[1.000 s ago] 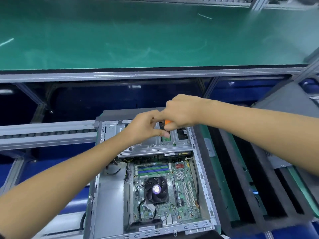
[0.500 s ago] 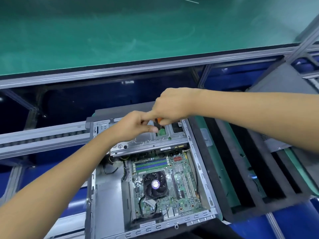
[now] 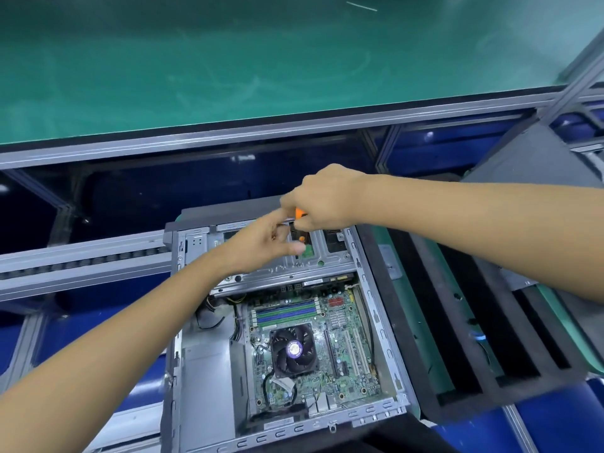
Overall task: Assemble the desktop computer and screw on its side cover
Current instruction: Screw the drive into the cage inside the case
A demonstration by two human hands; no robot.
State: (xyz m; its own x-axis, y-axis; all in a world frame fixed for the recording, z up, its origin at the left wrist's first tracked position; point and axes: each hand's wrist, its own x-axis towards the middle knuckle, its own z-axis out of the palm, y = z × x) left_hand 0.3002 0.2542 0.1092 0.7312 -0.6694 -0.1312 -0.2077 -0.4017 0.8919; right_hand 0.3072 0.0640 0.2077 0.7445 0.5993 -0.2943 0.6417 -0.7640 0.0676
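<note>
The open desktop computer case [image 3: 202,380] lies on its side on the workstation, its interior facing up and no side cover on it. Inside, the green motherboard [image 3: 346,364] fills the near right part, with the black CPU cooler fan [image 3: 294,349] near its middle and the blue and green RAM slots [image 3: 287,313] just beyond the fan. Across the far end of the case sits the grey metal drive bay bracket [image 3: 330,264].

The person's right hand [image 3: 323,197] hovers over that bracket with its fingers curled round an orange-handled screwdriver [image 3: 299,213]; only a bit of the orange handle shows under the fist, and the shaft is blurred, so where the tip lands cannot be told. The left hand [image 3: 261,243] reaches in from the near left, forefinger stretched toward the screwdriver and thumb out below it, the other fingers loosely bent; whether it pinches something small cannot be told.

Just beside the case on the right lies a black foam tray [image 3: 434,338] with long slots. Beyond the case runs a green conveyor belt [image 3: 228,60] edged by an aluminium rail [image 3: 261,130]
</note>
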